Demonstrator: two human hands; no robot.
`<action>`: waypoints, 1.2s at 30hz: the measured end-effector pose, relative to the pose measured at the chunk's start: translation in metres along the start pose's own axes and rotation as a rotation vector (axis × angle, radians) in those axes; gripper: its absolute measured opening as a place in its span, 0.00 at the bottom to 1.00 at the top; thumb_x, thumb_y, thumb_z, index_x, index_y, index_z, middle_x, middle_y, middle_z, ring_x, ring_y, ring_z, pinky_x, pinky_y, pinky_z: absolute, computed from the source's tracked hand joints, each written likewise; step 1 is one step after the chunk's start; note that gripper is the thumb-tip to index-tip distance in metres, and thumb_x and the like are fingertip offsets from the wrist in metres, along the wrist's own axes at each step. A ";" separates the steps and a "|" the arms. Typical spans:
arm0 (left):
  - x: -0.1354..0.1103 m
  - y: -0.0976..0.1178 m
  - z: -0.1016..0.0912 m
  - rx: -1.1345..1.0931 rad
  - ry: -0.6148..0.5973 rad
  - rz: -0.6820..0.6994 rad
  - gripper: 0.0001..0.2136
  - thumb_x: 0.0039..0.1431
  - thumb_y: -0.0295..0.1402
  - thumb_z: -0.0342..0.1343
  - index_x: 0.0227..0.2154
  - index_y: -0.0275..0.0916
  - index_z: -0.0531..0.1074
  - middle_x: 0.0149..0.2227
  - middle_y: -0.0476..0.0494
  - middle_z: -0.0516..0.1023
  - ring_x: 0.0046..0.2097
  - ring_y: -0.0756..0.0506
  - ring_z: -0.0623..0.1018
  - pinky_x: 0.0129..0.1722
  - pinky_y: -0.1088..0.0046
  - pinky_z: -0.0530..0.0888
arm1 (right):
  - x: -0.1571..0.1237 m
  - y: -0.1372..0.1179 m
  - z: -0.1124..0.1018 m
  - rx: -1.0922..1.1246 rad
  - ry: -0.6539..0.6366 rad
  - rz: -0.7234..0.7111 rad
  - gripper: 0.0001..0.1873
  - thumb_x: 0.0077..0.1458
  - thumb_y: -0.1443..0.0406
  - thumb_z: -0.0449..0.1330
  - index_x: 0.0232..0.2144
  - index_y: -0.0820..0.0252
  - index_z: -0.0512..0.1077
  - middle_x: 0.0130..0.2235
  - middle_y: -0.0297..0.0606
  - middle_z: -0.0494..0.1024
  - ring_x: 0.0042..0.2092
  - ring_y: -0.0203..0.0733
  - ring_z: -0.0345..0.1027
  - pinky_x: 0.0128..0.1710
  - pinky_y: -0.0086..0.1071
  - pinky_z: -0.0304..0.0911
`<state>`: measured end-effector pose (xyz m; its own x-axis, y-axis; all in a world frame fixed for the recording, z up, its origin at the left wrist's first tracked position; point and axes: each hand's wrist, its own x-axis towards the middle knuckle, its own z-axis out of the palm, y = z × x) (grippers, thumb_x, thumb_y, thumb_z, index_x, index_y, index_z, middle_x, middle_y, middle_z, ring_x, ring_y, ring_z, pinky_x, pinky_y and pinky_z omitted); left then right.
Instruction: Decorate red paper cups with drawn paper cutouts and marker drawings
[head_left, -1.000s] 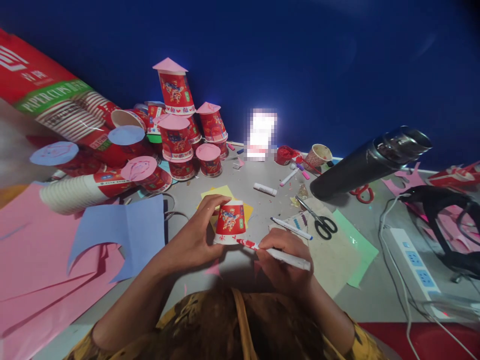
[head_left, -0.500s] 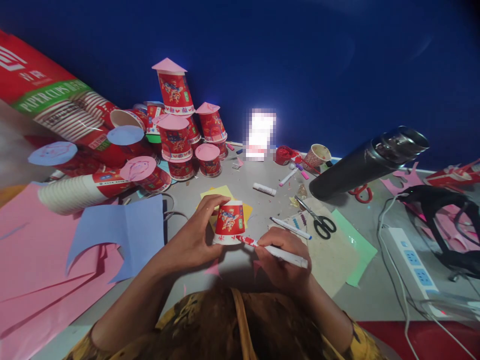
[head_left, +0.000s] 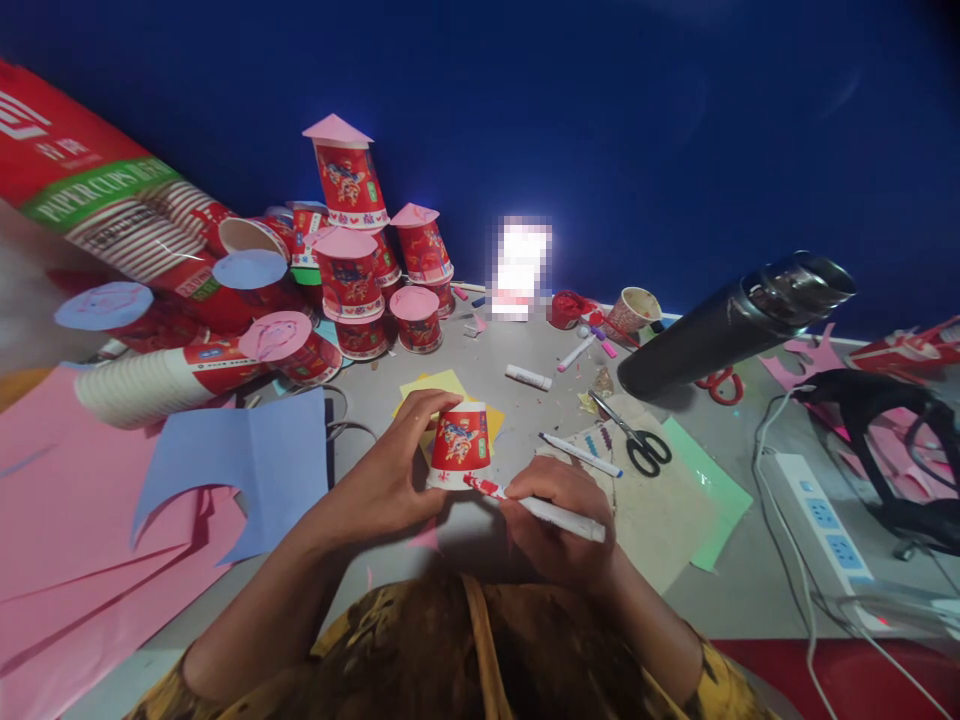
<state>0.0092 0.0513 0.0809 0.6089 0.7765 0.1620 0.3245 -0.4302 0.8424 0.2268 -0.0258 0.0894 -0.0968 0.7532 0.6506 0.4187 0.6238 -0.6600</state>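
A red paper cup [head_left: 460,440] is held upside down above the table in my left hand [head_left: 401,462], thumb low and fingers over its top. Small red marks show on the cup's white rim. My right hand [head_left: 561,520] grips a white marker [head_left: 559,517] with a red tip end, and that tip meets the rim. Yellow paper [head_left: 431,385] lies behind the cup. Beyond my right hand rest a blue-capped marker [head_left: 581,455] and black-handled scissors [head_left: 646,448].
Stacked red cups with pink paper cones [head_left: 350,275] stand at back left, near a bag of paper cups [head_left: 142,205]. Blue paper [head_left: 289,450] and pink sheets [head_left: 67,560] cover the left. At right are a dark thermos [head_left: 720,325], green paper [head_left: 712,500] and a power strip [head_left: 823,520].
The marker tip has shifted slightly left along the cup's rim, and my right hand has moved a little left with it. My left hand keeps the cup in nearly the same place.
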 end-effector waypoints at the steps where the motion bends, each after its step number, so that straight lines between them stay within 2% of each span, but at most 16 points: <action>1: 0.000 0.000 0.000 0.001 -0.001 0.002 0.38 0.49 0.23 0.60 0.64 0.49 0.57 0.64 0.38 0.63 0.67 0.34 0.67 0.65 0.47 0.73 | 0.000 0.000 -0.001 -0.011 0.003 0.005 0.04 0.62 0.70 0.61 0.35 0.56 0.74 0.27 0.35 0.81 0.27 0.38 0.75 0.29 0.31 0.68; 9: 0.000 -0.001 0.000 -0.011 0.024 0.002 0.37 0.50 0.24 0.60 0.64 0.49 0.57 0.64 0.39 0.62 0.67 0.35 0.67 0.65 0.49 0.73 | -0.005 0.002 -0.006 -0.096 0.081 0.089 0.07 0.59 0.72 0.61 0.31 0.56 0.72 0.25 0.32 0.79 0.25 0.37 0.73 0.28 0.30 0.65; 24: -0.002 -0.003 0.000 -0.016 0.012 0.012 0.40 0.49 0.23 0.61 0.65 0.51 0.56 0.65 0.41 0.62 0.67 0.36 0.66 0.66 0.50 0.72 | -0.001 0.000 -0.003 -0.076 0.042 0.047 0.06 0.61 0.71 0.61 0.32 0.56 0.73 0.26 0.34 0.81 0.26 0.37 0.75 0.28 0.30 0.66; 31: -0.001 0.000 0.000 0.008 0.010 0.014 0.38 0.51 0.23 0.61 0.64 0.49 0.56 0.64 0.40 0.63 0.67 0.36 0.67 0.66 0.50 0.72 | -0.006 0.000 -0.004 -0.087 0.110 0.144 0.07 0.58 0.72 0.62 0.29 0.55 0.73 0.25 0.32 0.78 0.25 0.37 0.73 0.26 0.30 0.64; 36: -0.002 -0.001 0.001 0.026 0.008 0.028 0.40 0.50 0.23 0.62 0.65 0.51 0.56 0.65 0.41 0.63 0.67 0.36 0.67 0.67 0.51 0.72 | -0.001 -0.003 -0.003 -0.081 0.062 0.075 0.07 0.59 0.71 0.61 0.30 0.56 0.73 0.25 0.33 0.80 0.25 0.37 0.73 0.26 0.29 0.64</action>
<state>0.0084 0.0498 0.0789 0.6123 0.7677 0.1891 0.3261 -0.4631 0.8241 0.2280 -0.0291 0.0915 -0.0071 0.7811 0.6244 0.4946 0.5454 -0.6767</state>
